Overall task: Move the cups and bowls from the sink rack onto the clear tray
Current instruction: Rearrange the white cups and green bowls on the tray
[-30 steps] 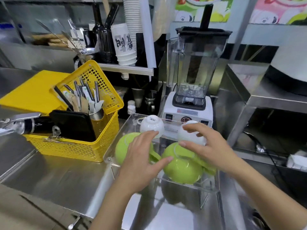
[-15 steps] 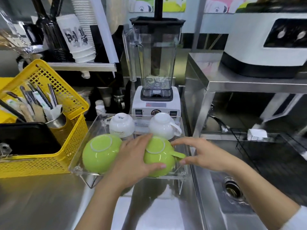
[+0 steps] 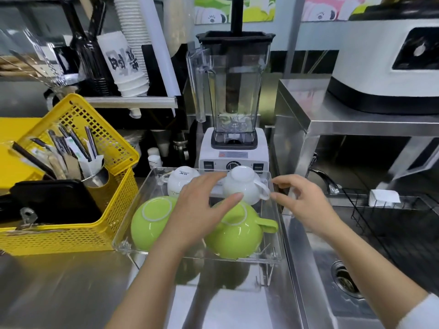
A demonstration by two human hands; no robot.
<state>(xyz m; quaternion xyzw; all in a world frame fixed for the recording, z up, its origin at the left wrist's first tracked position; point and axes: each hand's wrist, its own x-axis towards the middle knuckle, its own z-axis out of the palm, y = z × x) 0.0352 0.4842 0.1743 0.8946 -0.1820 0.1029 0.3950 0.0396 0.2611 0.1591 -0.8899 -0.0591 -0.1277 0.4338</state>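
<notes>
The clear tray (image 3: 273, 256) stands on short legs on the steel counter. Four pieces lie upside down in it: a green bowl (image 3: 149, 224) front left, a green cup (image 3: 235, 236) with its handle pointing right, a white cup (image 3: 181, 181) back left and a white cup (image 3: 244, 184) back right. My left hand (image 3: 202, 210) hovers flat over the tray's middle, fingers spread, holding nothing. My right hand (image 3: 301, 203) hangs just right of the tray's edge, fingers loosely curled and empty, close to the white cup's handle.
A yellow basket (image 3: 78, 210) with cutlery and a black tray stands left of the clear tray. Behind it is a blender (image 3: 234, 110). The sink (image 3: 344, 279) with a black wire rack (image 3: 389, 224) lies to the right, below a steel shelf carrying a white machine (image 3: 389, 67).
My left hand has lifted off the green cup and opened. My right hand has let go of the green cup's handle and drawn back to the right of the tray.
</notes>
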